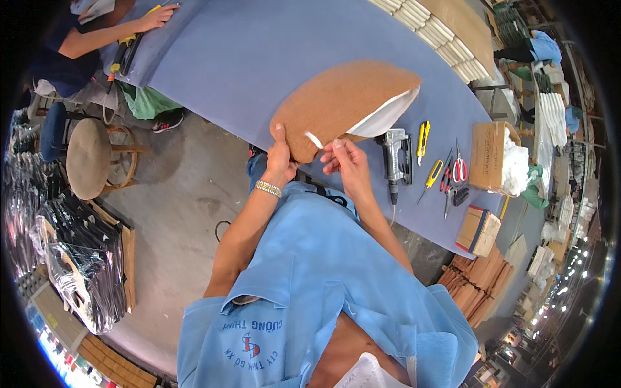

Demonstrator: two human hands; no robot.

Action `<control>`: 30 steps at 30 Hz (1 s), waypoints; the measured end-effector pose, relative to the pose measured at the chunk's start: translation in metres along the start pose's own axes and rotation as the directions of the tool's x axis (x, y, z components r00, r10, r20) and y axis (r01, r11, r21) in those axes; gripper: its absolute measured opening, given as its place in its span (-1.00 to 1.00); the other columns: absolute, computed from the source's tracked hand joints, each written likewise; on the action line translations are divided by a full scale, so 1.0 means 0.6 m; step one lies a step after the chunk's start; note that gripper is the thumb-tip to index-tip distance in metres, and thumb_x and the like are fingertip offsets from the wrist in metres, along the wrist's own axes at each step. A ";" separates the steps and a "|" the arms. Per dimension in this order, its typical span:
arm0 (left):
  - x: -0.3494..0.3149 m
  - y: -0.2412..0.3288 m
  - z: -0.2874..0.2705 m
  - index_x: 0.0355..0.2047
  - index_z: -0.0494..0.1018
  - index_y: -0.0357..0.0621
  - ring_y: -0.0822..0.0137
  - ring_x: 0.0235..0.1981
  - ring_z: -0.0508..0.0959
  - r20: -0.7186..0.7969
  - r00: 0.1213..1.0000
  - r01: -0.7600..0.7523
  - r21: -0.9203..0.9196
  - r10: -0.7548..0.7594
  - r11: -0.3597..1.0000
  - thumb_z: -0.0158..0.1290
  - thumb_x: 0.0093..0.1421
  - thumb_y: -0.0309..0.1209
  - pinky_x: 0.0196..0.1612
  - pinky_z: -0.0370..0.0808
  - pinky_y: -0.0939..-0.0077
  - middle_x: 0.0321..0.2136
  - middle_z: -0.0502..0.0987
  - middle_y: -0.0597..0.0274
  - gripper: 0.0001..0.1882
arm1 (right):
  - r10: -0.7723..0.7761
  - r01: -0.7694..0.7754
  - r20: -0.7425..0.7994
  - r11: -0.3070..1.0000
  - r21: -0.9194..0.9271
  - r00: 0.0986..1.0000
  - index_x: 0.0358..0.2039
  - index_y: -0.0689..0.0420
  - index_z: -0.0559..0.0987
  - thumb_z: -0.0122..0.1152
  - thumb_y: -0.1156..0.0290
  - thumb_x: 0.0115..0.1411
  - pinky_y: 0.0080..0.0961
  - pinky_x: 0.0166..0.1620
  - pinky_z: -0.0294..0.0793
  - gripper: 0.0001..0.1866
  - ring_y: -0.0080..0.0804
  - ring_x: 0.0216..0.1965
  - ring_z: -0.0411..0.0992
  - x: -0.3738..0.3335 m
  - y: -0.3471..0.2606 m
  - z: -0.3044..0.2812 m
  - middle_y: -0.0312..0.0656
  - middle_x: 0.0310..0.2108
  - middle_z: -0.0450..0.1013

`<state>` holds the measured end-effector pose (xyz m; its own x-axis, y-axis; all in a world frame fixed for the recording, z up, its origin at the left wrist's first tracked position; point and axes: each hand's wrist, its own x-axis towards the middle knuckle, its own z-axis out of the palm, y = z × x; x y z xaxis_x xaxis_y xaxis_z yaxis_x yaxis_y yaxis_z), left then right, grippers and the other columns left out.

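Left hand (280, 160): fingers gripping curved brown fabric panel (343, 97), near-left edge. Right hand (350, 165): fingers pinching short white strip (314, 140) against panel. Silver-grey metal stapler (394, 157) right of panel.

Blue work shirt (272, 258), near side of the blue table (220, 71), bears dark lettering (253, 324) around a red emblem (250, 346); cardboard box (482, 139), table's right end, bears dark print (495, 158).

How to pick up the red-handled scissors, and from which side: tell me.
Take the scissors by their red handle loops, probably best from above on the wearer's side. They lie with the loops toward the wearer and the blades pointing away, so this keeps fingers off the blades. The brown cardboard box stands close on the right, which makes that side tighter.
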<state>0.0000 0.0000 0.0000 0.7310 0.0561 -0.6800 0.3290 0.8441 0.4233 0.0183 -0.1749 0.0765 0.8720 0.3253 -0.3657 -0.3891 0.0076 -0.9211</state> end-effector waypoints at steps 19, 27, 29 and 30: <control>-0.001 0.041 0.021 0.28 0.34 -0.07 0.26 -0.26 0.66 0.024 1.000 0.020 -0.185 -0.016 0.983 -0.31 0.53 0.15 -0.46 0.66 0.67 -0.04 0.60 0.09 -0.36 | -0.577 0.446 0.095 0.505 -0.739 0.811 0.15 0.18 0.45 0.39 0.43 0.19 -0.42 -0.29 0.55 -0.47 -0.33 -0.33 0.52 0.069 -0.089 0.018 -0.10 -0.07 0.47; 0.022 0.067 0.006 0.15 0.43 -0.26 0.26 -0.33 0.65 -0.014 1.000 0.014 -0.346 -0.020 0.938 -0.28 0.54 0.12 -0.46 0.69 0.72 -0.18 0.60 0.06 -0.34 | -0.440 0.501 0.309 0.436 -0.748 0.843 -0.25 0.14 0.62 0.44 0.36 0.15 -0.22 -0.24 0.50 -0.79 -0.12 -0.30 0.49 0.109 -0.138 0.053 -0.19 -0.26 0.51; 0.030 0.072 -0.003 0.12 0.45 -0.26 0.26 -0.33 0.65 0.012 1.000 0.024 -0.375 -0.021 0.927 -0.28 0.54 0.11 -0.47 0.69 0.72 -0.19 0.60 0.07 -0.36 | -0.497 0.622 0.414 0.390 -0.679 0.763 -0.30 0.14 0.64 0.44 0.42 0.15 -0.24 -0.22 0.50 -0.84 -0.13 -0.27 0.49 0.107 -0.126 0.049 -0.20 -0.26 0.51; 0.035 0.072 -0.007 0.12 0.46 -0.23 0.24 -0.33 0.66 0.005 0.999 0.033 -0.396 -0.034 0.918 -0.28 0.54 0.11 -0.48 0.68 0.71 -0.18 0.61 0.09 -0.37 | -0.552 0.692 0.462 0.338 -0.637 0.694 -0.29 0.15 0.64 0.45 0.46 0.14 -0.27 -0.20 0.50 -0.85 -0.16 -0.26 0.49 0.105 -0.118 0.047 -0.21 -0.26 0.52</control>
<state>0.0271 0.0398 0.0019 0.7222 0.0252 -0.6912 0.0892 0.9876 0.1292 0.0921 -0.1281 0.1227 0.6834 0.6582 0.3159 0.6613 -0.3747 -0.6498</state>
